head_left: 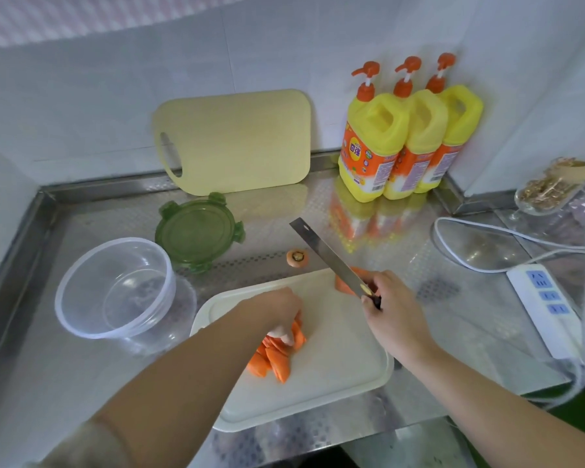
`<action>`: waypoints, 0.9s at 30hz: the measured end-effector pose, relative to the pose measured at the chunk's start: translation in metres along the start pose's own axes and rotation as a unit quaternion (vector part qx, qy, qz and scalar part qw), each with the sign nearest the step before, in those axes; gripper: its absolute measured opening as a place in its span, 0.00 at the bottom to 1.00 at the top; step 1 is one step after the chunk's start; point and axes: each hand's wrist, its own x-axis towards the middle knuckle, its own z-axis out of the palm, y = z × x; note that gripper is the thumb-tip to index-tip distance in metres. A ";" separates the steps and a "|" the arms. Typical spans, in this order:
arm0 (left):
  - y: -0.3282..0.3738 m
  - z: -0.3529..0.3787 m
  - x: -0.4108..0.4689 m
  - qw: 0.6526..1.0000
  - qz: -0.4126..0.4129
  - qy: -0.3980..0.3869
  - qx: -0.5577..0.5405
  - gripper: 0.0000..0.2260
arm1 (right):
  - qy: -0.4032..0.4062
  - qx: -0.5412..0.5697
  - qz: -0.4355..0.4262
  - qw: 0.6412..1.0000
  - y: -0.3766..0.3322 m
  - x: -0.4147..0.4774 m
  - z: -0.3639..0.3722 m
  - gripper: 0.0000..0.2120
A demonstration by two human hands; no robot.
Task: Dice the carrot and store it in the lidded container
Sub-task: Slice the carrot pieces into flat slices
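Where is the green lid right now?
In the head view, the green lid lies flat on the steel counter, left of centre, just behind the clear container and in front of the yellow board that leans on the wall.

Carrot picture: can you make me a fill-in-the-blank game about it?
1. The right hand grips a ____ by its handle.
2. The clear bowl beside the green lid is ____.
3. The left hand holds carrot slices on the white cutting board, and ____ yellow bottles stand in the corner.
Missing words: knife, empty, three.
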 end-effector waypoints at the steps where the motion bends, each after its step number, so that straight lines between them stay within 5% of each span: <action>1: 0.000 0.002 0.000 1.000 -0.002 -0.003 -0.019 0.19 | 0.003 0.004 -0.003 1.000 0.000 -0.001 -0.001 0.17; 8: -0.002 0.006 0.018 0.977 0.001 0.206 -0.051 0.16 | 0.008 0.028 0.007 1.000 0.005 -0.004 -0.006 0.21; 11: 0.009 0.023 0.022 0.959 0.002 0.282 0.027 0.15 | 0.016 0.030 0.004 0.999 0.005 -0.007 -0.006 0.23; 19: -0.005 0.038 0.009 0.971 0.054 0.228 -0.047 0.24 | -0.016 -0.029 0.029 0.999 0.016 -0.009 0.006 0.08; 27: -0.002 0.036 0.016 0.974 0.023 0.213 -0.078 0.28 | -0.051 -0.038 0.046 0.997 0.018 -0.013 0.011 0.08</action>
